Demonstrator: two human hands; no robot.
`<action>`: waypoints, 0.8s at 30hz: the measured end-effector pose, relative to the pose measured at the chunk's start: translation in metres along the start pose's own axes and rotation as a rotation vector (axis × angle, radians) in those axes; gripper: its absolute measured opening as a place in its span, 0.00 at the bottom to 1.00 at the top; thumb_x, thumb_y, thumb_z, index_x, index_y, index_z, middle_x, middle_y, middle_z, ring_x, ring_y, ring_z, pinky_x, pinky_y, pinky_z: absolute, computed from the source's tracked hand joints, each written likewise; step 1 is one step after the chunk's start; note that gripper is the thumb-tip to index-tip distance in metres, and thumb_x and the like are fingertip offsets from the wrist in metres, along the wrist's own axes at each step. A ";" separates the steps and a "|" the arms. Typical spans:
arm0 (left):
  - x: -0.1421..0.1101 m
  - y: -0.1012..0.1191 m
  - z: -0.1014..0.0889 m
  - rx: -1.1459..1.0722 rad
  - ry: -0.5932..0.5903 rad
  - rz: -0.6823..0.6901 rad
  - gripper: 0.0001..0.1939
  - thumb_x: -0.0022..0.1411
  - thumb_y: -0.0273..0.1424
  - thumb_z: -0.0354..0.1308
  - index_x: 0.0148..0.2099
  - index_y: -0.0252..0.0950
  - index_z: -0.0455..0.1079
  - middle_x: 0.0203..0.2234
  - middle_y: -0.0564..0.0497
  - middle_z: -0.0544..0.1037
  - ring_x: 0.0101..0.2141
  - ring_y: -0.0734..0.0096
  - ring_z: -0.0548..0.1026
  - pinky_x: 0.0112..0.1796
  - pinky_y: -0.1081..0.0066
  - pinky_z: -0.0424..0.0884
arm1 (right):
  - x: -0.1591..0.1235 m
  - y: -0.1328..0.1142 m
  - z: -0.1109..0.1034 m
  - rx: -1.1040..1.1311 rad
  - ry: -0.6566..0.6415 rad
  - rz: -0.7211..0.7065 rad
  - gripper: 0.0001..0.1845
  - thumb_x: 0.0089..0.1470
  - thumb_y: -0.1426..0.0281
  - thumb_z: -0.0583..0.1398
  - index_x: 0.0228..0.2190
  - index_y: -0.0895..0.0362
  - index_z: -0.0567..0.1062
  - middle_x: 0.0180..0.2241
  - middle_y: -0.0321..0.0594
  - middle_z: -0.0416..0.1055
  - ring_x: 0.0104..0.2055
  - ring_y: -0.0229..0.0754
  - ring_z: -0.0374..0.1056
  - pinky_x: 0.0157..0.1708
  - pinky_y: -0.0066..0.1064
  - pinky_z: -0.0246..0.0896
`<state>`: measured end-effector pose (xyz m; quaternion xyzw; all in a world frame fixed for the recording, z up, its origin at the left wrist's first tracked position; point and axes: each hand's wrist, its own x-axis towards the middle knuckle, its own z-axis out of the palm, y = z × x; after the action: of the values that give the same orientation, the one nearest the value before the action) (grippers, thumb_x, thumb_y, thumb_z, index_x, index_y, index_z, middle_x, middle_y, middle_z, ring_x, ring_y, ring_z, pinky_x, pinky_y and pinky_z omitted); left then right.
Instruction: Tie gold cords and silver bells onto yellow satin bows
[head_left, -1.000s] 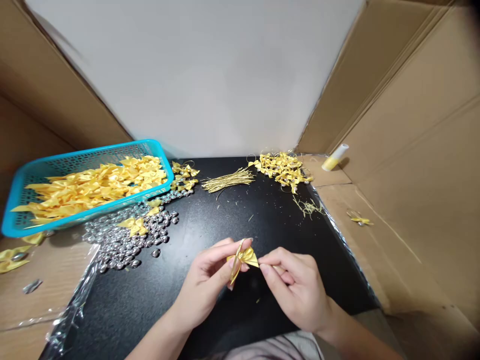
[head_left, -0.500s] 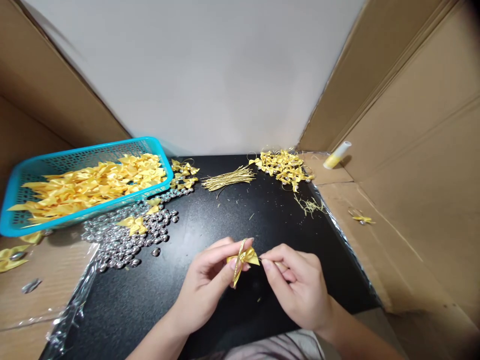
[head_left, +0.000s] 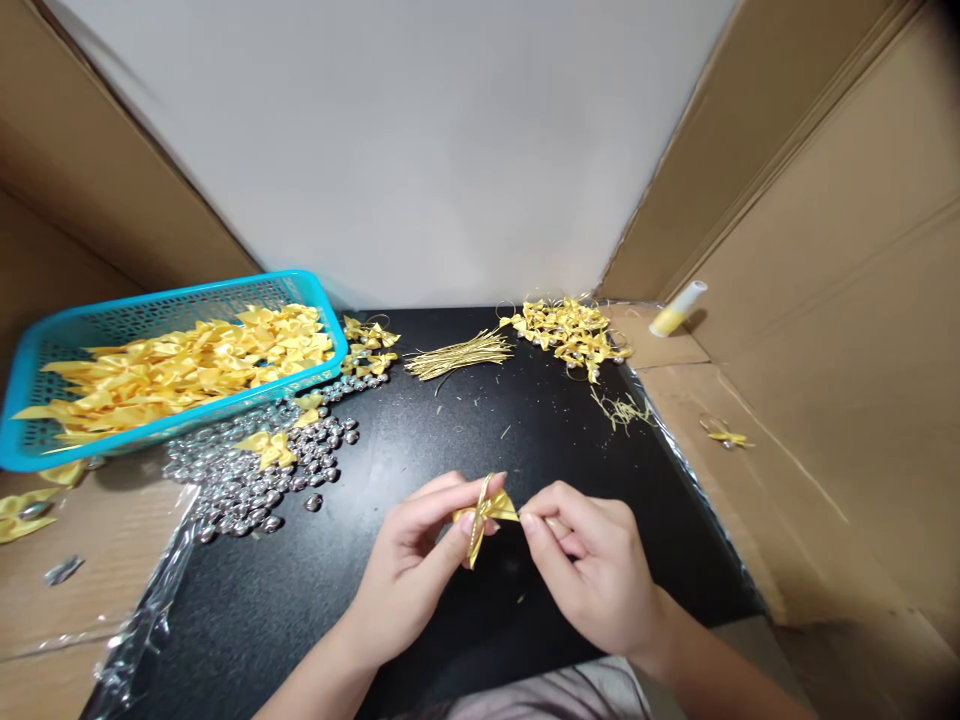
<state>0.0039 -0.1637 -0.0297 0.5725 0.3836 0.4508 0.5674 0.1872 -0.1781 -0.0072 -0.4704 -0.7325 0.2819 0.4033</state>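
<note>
My left hand [head_left: 420, 560] pinches a small yellow satin bow [head_left: 487, 510] with a loop of gold cord around it, held just above the black mat [head_left: 465, 440]. My right hand [head_left: 592, 570] is closed beside it, its fingertips pinched at the bow's right end. Both hands are low in the middle of the view. What the right fingertips grip besides the bow is too small to tell.
A teal basket [head_left: 45, 350] full of yellow bows stands at the left. Silver beads [head_left: 247, 470] lie spread below it. A bundle of gold cords [head_left: 457, 355] and a pile of finished bows [head_left: 570, 330] lie at the back. Cardboard walls [head_left: 825, 250] enclose the sides; a glue stick [head_left: 677, 308] lies right.
The hands and the bow have barely moved; the fingers shifted slightly on the bow and cord. The view tilted a little.
</note>
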 end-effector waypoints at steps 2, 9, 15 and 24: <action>0.000 -0.001 0.000 0.004 0.006 0.011 0.14 0.65 0.32 0.57 0.51 0.47 0.76 0.26 0.52 0.71 0.24 0.76 0.66 0.23 0.78 0.64 | 0.000 0.000 0.000 0.011 0.003 0.002 0.08 0.57 0.77 0.54 0.27 0.57 0.68 0.17 0.27 0.55 0.16 0.28 0.50 0.17 0.22 0.47; 0.000 0.000 0.000 0.026 -0.007 0.035 0.15 0.65 0.30 0.56 0.51 0.50 0.76 0.25 0.53 0.71 0.23 0.77 0.67 0.23 0.78 0.64 | 0.003 0.001 0.000 0.027 -0.006 0.009 0.09 0.57 0.78 0.54 0.26 0.58 0.68 0.17 0.27 0.53 0.15 0.28 0.49 0.18 0.22 0.46; 0.002 -0.001 -0.002 0.041 -0.019 0.035 0.16 0.65 0.28 0.56 0.52 0.49 0.75 0.26 0.53 0.72 0.24 0.76 0.67 0.25 0.77 0.64 | 0.004 0.002 0.001 0.062 -0.067 0.023 0.08 0.58 0.77 0.53 0.28 0.58 0.68 0.19 0.29 0.58 0.16 0.28 0.51 0.17 0.22 0.46; 0.002 -0.002 -0.005 -0.048 -0.063 -0.028 0.15 0.65 0.31 0.56 0.52 0.48 0.75 0.26 0.52 0.72 0.27 0.75 0.68 0.26 0.77 0.66 | 0.010 0.004 -0.001 0.033 -0.041 -0.121 0.08 0.58 0.80 0.54 0.31 0.59 0.71 0.27 0.38 0.65 0.29 0.35 0.62 0.30 0.26 0.58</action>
<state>-0.0001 -0.1599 -0.0316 0.5671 0.3625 0.4336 0.5992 0.1881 -0.1674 -0.0064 -0.4127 -0.7630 0.2788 0.4121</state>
